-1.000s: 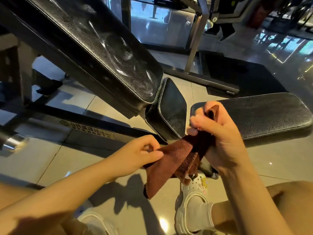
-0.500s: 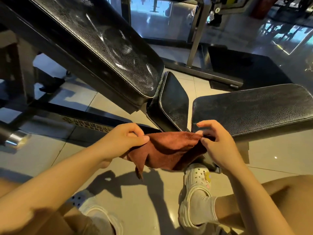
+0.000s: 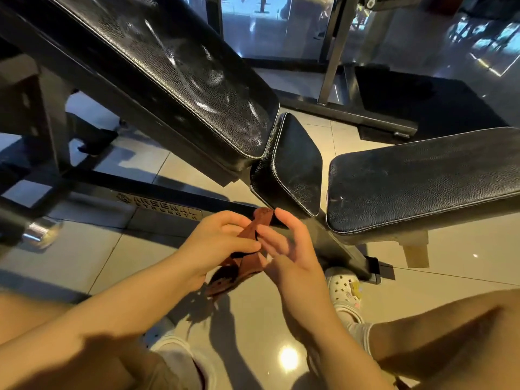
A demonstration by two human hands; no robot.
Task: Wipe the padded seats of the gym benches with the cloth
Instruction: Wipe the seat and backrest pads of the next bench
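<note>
At ten o'clock the inclined backrest pad (image 3: 180, 77) is slanting over the tiled floor (image 3: 84, 260). My left hand (image 3: 216, 243) is pinching the bunched brown cloth (image 3: 247, 254) at centre, thumb across it. My right hand (image 3: 289, 249) is cupping it, fingers loosely extended. At one o'clock is the small seat pad (image 3: 295, 164); at three o'clock the flat bench pad (image 3: 422, 178).

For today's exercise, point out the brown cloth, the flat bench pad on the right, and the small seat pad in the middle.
brown cloth (image 3: 254, 226), head view, upper fold between the hands.
flat bench pad (image 3: 422, 178), head view, middle of its top.
small seat pad (image 3: 295, 164), head view, centre of its face.
</note>
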